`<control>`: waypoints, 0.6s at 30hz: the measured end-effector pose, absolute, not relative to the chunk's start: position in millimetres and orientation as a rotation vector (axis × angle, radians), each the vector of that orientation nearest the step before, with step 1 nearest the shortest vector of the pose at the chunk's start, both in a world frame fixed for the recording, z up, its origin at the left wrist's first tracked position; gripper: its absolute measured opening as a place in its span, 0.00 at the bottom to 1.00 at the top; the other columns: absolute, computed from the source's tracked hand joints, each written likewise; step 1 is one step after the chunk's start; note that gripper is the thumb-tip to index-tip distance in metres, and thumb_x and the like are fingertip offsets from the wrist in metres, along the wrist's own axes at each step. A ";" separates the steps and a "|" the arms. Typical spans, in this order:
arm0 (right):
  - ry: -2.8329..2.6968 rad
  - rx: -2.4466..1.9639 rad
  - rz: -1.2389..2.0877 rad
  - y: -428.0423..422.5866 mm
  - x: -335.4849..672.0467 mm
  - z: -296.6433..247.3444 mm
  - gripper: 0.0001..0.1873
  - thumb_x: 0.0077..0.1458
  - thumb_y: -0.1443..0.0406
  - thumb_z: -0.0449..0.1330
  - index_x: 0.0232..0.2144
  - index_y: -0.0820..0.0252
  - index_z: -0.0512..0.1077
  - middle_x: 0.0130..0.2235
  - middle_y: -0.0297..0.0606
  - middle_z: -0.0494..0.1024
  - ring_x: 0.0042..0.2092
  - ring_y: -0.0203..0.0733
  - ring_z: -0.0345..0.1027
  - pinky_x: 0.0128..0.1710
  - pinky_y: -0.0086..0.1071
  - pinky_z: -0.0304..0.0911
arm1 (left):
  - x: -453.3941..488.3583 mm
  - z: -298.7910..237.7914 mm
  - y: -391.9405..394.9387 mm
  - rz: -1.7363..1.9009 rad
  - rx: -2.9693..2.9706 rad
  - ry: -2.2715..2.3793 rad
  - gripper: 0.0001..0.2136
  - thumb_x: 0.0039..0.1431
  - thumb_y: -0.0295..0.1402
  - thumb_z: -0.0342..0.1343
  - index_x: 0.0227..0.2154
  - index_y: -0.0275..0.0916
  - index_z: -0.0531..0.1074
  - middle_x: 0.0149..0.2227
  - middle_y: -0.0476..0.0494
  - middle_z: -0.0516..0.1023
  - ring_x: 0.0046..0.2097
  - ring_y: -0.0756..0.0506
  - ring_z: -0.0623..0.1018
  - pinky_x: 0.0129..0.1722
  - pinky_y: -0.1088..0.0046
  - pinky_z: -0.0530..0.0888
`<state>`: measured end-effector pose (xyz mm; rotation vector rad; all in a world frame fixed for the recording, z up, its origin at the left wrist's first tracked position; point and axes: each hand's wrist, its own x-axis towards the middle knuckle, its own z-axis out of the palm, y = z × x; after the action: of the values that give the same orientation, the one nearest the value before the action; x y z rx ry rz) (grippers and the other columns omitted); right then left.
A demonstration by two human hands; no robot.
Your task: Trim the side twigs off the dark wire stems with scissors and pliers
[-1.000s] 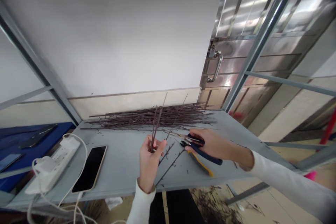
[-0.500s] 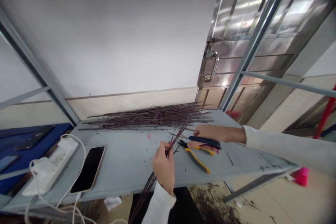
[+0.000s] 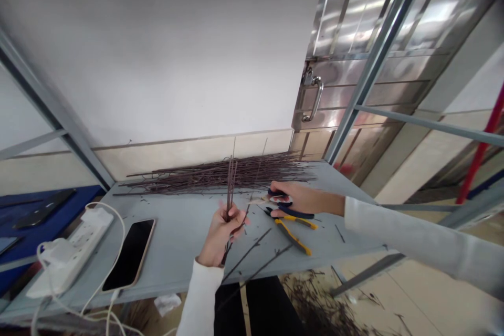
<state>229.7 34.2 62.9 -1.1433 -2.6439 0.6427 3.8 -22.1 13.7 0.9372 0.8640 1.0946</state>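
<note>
My left hand (image 3: 220,231) is closed around a few thin brown twigs (image 3: 231,181), which stand nearly upright above the fist. More twigs slant out below it toward the table's front edge. To its right, my right hand (image 3: 293,198) grips dark-blue-handled scissors (image 3: 302,213). Their handles are spread, and the blades point left toward the twigs, a short gap away. Beneath the scissors lie cutting pliers (image 3: 292,236) with yellow and black handles. A long pile of twigs (image 3: 189,176) stretches along the back of the table.
On the left of the grey table (image 3: 177,252) lie a phone (image 3: 129,254) and a white power strip (image 3: 73,252) with looping cables. Metal frame posts (image 3: 360,84) rise at both sides. Twig scraps (image 3: 315,299) litter the floor in front.
My left hand has shifted left and turned, bringing the held twigs from slanted to nearly upright. My right hand has moved slightly left, and the scissors' handles have spread apart.
</note>
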 end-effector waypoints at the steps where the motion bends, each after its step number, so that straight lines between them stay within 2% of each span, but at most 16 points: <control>1: -2.640 -1.129 0.630 33.6 226.9 60.8 0.19 0.49 0.50 0.58 0.31 0.57 0.58 0.31 0.33 0.66 0.29 0.35 0.58 0.28 0.28 0.53 | 3.6 12.1 -21.5 1.076 0.918 0.852 0.26 0.39 0.42 0.66 0.21 0.42 0.49 0.19 0.55 0.70 0.13 0.60 0.57 0.13 0.83 0.45; 3: -2.631 -1.093 0.604 33.3 222.4 56.1 0.19 0.49 0.50 0.58 0.32 0.57 0.58 0.31 0.34 0.67 0.30 0.36 0.59 0.28 0.28 0.53 | 3.4 8.4 -20.4 1.043 0.893 0.834 0.27 0.38 0.42 0.67 0.21 0.42 0.49 0.19 0.56 0.69 0.13 0.60 0.56 0.13 0.83 0.45; 8: -2.526 -1.084 0.580 35.3 218.7 42.7 0.20 0.46 0.50 0.60 0.25 0.56 0.56 0.23 0.28 0.64 0.24 0.32 0.54 0.24 0.26 0.49 | 1.2 4.5 -20.4 1.032 0.867 0.812 0.27 0.38 0.42 0.67 0.22 0.41 0.49 0.19 0.56 0.69 0.13 0.60 0.56 0.13 0.84 0.45; 11: -2.474 -1.134 0.617 32.5 220.2 36.1 0.21 0.45 0.50 0.61 0.24 0.56 0.55 0.22 0.28 0.63 0.23 0.32 0.54 0.23 0.27 0.50 | -1.2 4.5 -20.8 1.072 0.892 0.837 0.26 0.40 0.42 0.67 0.22 0.41 0.50 0.19 0.54 0.71 0.13 0.61 0.55 0.13 0.84 0.45; 18: -2.390 -1.331 0.693 21.0 254.8 9.9 0.21 0.46 0.49 0.60 0.34 0.56 0.61 0.31 0.35 0.72 0.30 0.40 0.65 0.27 0.30 0.58 | -12.0 2.4 -21.1 1.226 0.872 0.898 0.25 0.41 0.42 0.66 0.22 0.41 0.50 0.20 0.53 0.72 0.14 0.61 0.56 0.14 0.83 0.46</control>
<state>254.8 21.0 9.9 -1.3309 -2.3904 0.6925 -12.0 -21.1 2.4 0.8721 0.8980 1.2261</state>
